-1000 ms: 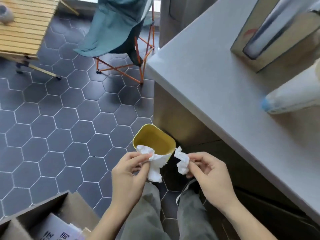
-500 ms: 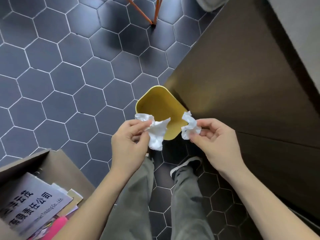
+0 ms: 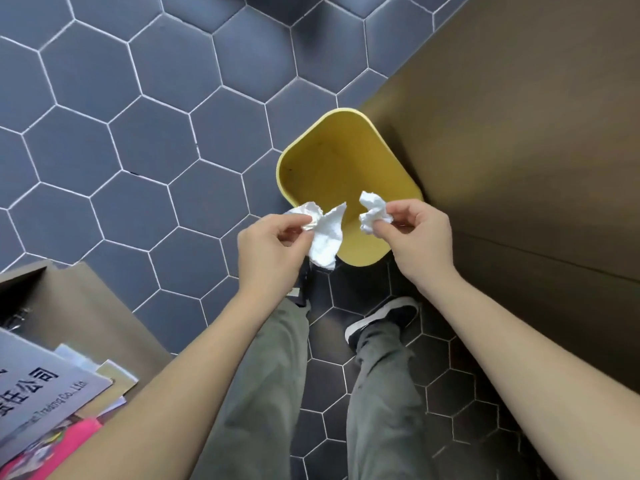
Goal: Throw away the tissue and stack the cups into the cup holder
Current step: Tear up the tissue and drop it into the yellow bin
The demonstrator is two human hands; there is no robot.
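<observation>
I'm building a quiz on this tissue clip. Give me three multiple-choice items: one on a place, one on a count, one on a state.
1. Where does the yellow bin stand?
A. on a table
B. on the tiled floor by the brown cabinet
C. inside the cardboard box

2. How many tissue pieces are held?
A. one
B. two
C. four

3. What does the bin hold?
A. nothing visible
B. cups
C. water

Answers:
1 B, tiles surround it.
2 B, the left hand pinches one tissue, the right hand another.
3 A, its inside shows bare yellow.
</observation>
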